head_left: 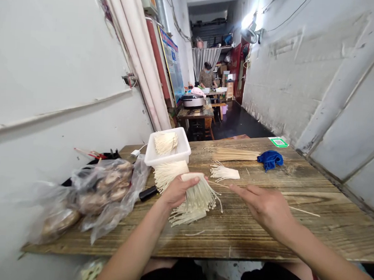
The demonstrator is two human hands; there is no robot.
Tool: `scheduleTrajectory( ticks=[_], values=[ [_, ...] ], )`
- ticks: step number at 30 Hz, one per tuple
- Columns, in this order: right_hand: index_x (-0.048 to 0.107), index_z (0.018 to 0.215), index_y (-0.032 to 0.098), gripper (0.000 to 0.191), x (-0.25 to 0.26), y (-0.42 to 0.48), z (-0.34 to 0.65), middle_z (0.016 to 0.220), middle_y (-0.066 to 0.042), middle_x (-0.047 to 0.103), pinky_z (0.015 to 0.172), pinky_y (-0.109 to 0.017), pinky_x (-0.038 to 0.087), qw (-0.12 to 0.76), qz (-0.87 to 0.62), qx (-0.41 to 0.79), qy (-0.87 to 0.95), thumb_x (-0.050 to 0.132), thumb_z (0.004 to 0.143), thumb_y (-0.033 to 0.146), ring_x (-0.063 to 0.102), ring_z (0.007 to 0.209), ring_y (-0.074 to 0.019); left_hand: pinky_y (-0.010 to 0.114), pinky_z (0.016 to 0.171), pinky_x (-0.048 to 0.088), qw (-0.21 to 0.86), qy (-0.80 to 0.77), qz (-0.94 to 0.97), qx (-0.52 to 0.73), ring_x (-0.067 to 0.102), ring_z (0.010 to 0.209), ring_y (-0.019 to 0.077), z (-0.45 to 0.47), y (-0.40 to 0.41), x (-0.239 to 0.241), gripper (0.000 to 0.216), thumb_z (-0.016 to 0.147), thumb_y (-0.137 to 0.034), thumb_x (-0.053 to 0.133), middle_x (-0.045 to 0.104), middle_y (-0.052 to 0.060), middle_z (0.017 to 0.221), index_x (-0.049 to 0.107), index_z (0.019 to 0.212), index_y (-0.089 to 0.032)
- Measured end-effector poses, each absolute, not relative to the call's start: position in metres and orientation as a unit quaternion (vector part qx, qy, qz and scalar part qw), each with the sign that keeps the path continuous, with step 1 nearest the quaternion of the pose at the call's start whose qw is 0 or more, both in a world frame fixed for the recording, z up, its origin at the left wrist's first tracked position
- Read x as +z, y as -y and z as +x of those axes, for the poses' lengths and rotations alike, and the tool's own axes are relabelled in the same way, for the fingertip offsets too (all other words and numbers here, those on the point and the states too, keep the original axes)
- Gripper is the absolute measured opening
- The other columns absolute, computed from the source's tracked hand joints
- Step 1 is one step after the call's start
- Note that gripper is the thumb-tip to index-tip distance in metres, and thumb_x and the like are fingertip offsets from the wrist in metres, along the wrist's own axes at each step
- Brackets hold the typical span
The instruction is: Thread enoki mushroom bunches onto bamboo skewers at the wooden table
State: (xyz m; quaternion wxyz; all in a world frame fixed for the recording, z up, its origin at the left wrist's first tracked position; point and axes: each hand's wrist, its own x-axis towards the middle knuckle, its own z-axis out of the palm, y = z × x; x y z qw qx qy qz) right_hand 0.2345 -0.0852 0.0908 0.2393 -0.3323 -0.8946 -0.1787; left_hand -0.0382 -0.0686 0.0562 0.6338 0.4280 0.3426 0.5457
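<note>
My left hand point(176, 191) grips a flat bunch of enoki mushrooms point(200, 194), thumb on top, with the thin stems fanning toward me and to the right. Between the fingers of my right hand point(267, 207) is a thin bamboo skewer point(304, 211); its front end reaches the base of that bunch. Whether the tip is inside the mushrooms I cannot tell. More enoki point(168, 173) lies just behind my left hand, and a small loose piece of enoki point(225, 172) rests beyond the skewer. A white plastic tub point(183, 150) holds another enoki portion.
Plastic bags of brown mushrooms point(106, 190) crowd the table's left side, near a black handle point(148, 193). Bamboo skewers point(237, 155) lie at the back beside a blue cloth point(270, 160). Farther off, a person point(207, 76) stands behind a table with a cooker point(192, 101).
</note>
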Motion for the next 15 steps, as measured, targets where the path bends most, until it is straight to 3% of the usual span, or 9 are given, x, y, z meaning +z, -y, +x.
scheduleTrajectory(
  ticks=[6,15],
  values=[
    [0.061,0.122,0.023,0.041,0.098,0.1,0.24,0.071,0.001,0.063,0.044,-0.027,0.031,0.245,-0.324,-0.225,0.886,0.041,0.089,0.01,0.054,0.05,-0.0125,0.033,0.083,0.051,0.626,-0.333,0.466,0.529,0.068,0.085,0.0203,-0.026,0.084,0.069,0.025,0.071,-0.026,0.076,0.074,0.009,0.092,0.072,0.091,-0.012],
    [0.061,0.121,0.021,0.048,0.1,0.104,0.243,0.064,0.003,0.057,0.045,-0.027,0.027,0.254,-0.322,-0.235,0.881,0.038,0.084,0.002,0.047,0.047,-0.0119,0.031,0.083,0.05,0.62,-0.331,0.493,0.514,0.067,0.083,0.0182,-0.021,0.087,0.073,0.021,0.074,-0.027,0.074,0.075,0.008,0.09,0.073,0.09,-0.013]
  ],
)
